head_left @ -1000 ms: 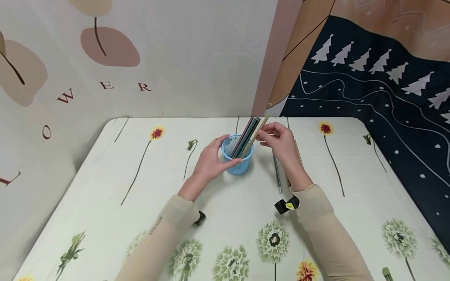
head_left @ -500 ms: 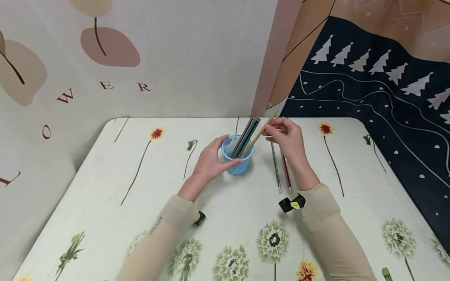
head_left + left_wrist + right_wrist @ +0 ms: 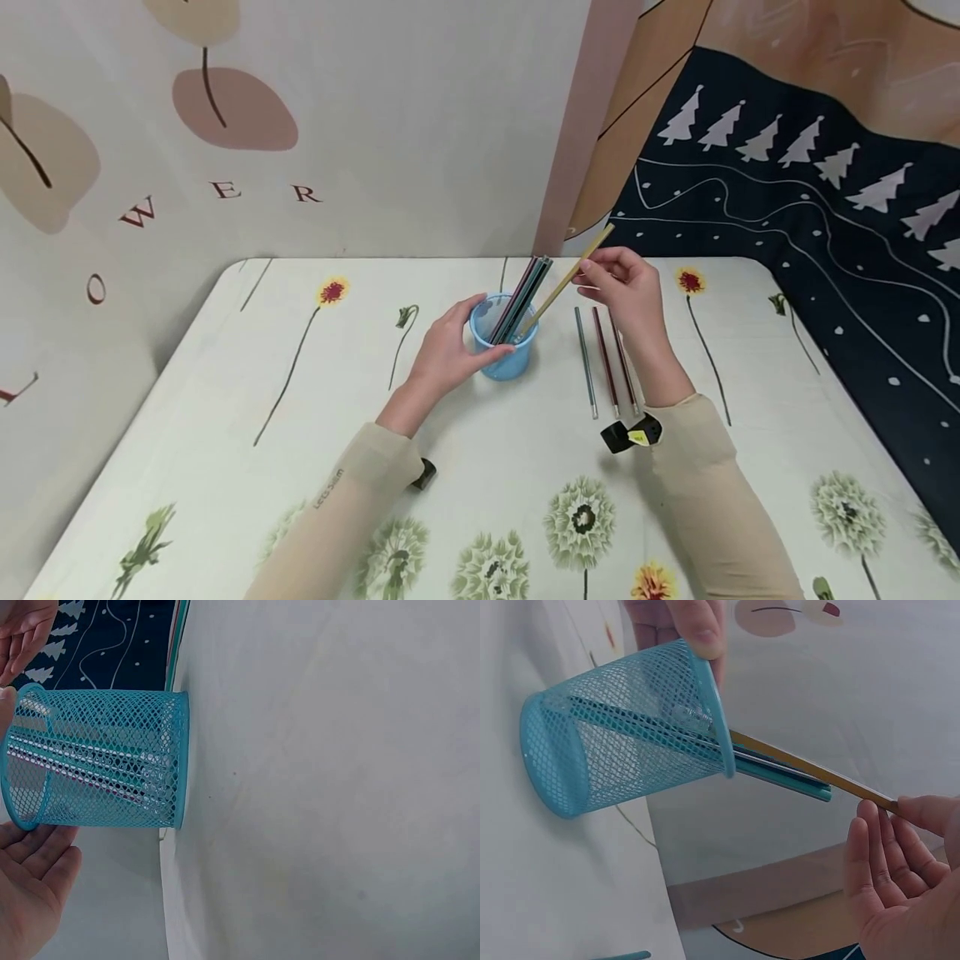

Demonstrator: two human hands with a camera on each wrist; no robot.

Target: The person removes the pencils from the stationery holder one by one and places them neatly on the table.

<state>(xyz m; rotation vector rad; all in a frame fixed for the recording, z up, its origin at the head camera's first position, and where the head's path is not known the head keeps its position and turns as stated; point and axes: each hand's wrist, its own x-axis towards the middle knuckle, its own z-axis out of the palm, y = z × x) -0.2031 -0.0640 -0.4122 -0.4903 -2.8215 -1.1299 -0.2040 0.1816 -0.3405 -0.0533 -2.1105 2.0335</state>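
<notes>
My left hand [image 3: 447, 346] grips a blue mesh pencil cup [image 3: 504, 367] near its rim, thumb on the near side and fingers round the far side. Several dark and teal pencils [image 3: 527, 292] lean to the right inside the cup. Between thumb and forefinger, my right hand [image 3: 628, 287] pinches a gold pencil [image 3: 573, 271] near its upper end. Its eraser end is still within the cup's mouth, seen through the mesh in the right wrist view, where the gold pencil [image 3: 802, 763] slants out beyond the others.
Three pencils lie side by side on the flowered tablecloth right of the cup: a teal pencil [image 3: 586, 362], a dark red pencil [image 3: 606, 362] and another dark red pencil [image 3: 624, 367] close to the right forearm. A pale wall hanging [image 3: 420, 125] rises behind the table.
My right hand has moved right and slightly up, drawing the gold pencil farther out of the cup and away from the others. The left hand keeps its grip on the cup.
</notes>
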